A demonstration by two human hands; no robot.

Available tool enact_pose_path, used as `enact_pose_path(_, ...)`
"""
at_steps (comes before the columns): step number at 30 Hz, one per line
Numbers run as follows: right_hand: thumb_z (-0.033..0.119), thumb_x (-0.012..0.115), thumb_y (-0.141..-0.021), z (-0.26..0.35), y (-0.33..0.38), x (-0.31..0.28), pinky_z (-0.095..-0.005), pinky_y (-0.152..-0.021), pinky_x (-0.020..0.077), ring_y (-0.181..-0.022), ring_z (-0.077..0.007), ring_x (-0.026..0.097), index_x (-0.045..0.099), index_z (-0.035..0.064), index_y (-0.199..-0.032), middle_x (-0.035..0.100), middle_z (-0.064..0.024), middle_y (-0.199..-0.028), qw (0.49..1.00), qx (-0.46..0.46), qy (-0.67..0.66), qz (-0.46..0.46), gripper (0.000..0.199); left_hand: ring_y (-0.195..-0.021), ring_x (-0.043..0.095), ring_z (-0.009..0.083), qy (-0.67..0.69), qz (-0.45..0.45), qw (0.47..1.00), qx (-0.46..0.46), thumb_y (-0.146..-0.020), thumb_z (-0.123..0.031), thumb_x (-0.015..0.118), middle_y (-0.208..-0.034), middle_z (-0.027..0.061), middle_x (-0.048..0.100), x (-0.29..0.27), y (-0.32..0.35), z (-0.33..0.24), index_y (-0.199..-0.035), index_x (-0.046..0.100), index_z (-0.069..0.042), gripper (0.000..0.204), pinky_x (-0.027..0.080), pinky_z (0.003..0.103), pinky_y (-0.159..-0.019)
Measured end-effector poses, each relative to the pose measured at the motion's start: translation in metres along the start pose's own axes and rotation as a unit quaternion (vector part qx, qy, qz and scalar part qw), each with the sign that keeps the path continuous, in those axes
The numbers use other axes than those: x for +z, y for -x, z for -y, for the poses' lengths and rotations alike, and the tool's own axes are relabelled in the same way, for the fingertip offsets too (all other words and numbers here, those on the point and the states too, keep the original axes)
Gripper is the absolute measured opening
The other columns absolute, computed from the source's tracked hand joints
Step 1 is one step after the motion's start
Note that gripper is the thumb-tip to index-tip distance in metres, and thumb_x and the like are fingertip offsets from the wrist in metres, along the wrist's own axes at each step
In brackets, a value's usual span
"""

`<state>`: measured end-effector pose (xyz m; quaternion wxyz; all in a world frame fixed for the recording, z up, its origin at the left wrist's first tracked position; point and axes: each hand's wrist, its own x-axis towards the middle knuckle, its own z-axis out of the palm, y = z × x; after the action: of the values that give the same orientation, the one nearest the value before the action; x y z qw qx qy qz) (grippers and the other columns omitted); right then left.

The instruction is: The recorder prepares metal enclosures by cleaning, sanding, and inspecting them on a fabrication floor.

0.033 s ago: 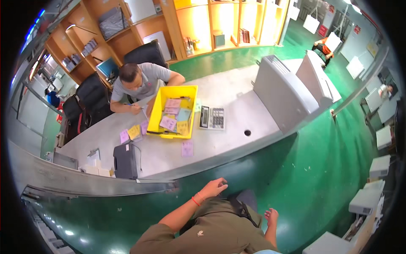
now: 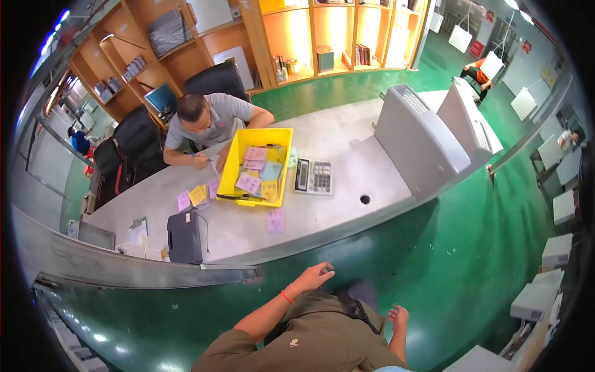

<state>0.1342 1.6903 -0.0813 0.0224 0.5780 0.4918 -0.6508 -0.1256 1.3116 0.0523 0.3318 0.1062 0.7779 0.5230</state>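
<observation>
My left hand (image 2: 317,276), with a red cord on the wrist, hangs in front of my body, short of the desk (image 2: 242,245). Its fingers are loosely bent and nothing shows in them. Low at my right side is my right hand (image 2: 398,317), fingers apart and holding nothing. Both hands are clear of every object. On the desk stands a yellow bin (image 2: 285,149) with pink, yellow and blue paper slips (image 2: 249,183) inside. A calculator (image 2: 313,177) lies to its right, and a single pink slip (image 2: 276,221) lies nearer me.
Behind the desk a seated person (image 2: 207,121) bends over it, pen in hand. A black case (image 2: 184,237) stands at the near left edge. Large grey panels (image 2: 421,139) stand on the desk's right end. Wooden shelves (image 2: 260,49) line the back. Pale boxes (image 2: 536,297) are stacked at right.
The surroundings sit very slightly lower in the view. My hands hold the same pose, and the objects on the desk stay in place.
</observation>
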Motion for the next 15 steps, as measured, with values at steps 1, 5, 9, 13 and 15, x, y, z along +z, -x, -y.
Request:
enact_pose_path(1,0.025,0.060,-0.098,0.023,-0.010,0.008,-0.0329,-0.058,0.0531,-0.068,-0.0201,0.066,0.061,0.0074,-0.117,0.069,-0.0101,-0.089,1.000,0.004,0.019,0.001,0.026,-0.087,0.069,0.0242,0.000,-0.010,1.000,-0.015,-0.101,-0.038,0.064,-0.100,0.0163,0.074,-0.007,-0.006,0.002,-0.125,0.063,-0.005,0.041,0.056,0.039,-0.083)
enact_pose_path(5,0.026,0.060,-0.099,0.111,-0.060,0.037,-0.0317,-0.058,0.0528,-0.066,-0.0197,0.066,0.063,0.0073,-0.116,0.069,-0.0094,-0.090,0.997,-0.029,0.054,0.035,0.026,-0.098,0.072,0.0346,-0.043,-0.096,0.992,-0.063,-0.099,-0.040,0.065,-0.109,0.0198,0.074,-0.017,-0.008,0.030,-0.127,0.064,-0.006,0.044,0.056,0.045,-0.088)
enact_pose_path(9,0.025,0.059,-0.100,0.195,-0.111,0.061,-0.0292,-0.056,0.0516,-0.065,-0.0172,0.065,0.064,0.0076,-0.115,0.069,-0.0087,-0.089,0.987,-0.071,0.113,0.092,0.024,-0.102,0.070,0.0392,-0.169,-0.092,0.949,-0.249,-0.099,-0.043,0.058,-0.103,0.0207,0.073,-0.008,0.022,0.073,-0.115,0.067,-0.007,0.040,0.056,0.049,-0.091)
enact_pose_path(13,0.025,0.057,-0.102,0.270,-0.166,0.072,-0.0274,-0.054,0.0520,-0.066,-0.0148,0.067,0.064,0.0074,-0.117,0.069,-0.0068,-0.087,0.973,-0.093,0.163,0.136,0.024,-0.102,0.071,0.0282,0.113,0.176,0.829,-0.519,-0.098,-0.040,0.058,-0.105,0.0131,0.074,0.039,0.037,0.055,-0.114,0.067,-0.005,0.039,0.056,0.045,-0.090)
enact_pose_path(15,0.024,0.057,-0.102,0.297,-0.187,0.080,-0.0269,-0.055,0.0521,-0.067,-0.0146,0.067,0.065,0.0070,-0.117,0.070,-0.0070,-0.088,0.969,-0.099,0.185,0.134,0.024,-0.106,0.069,0.0276,0.267,0.158,0.796,-0.520,-0.099,-0.038,0.057,-0.110,0.0127,0.073,0.083,0.048,0.048,-0.118,0.066,-0.005,0.039,0.055,0.045,-0.093)
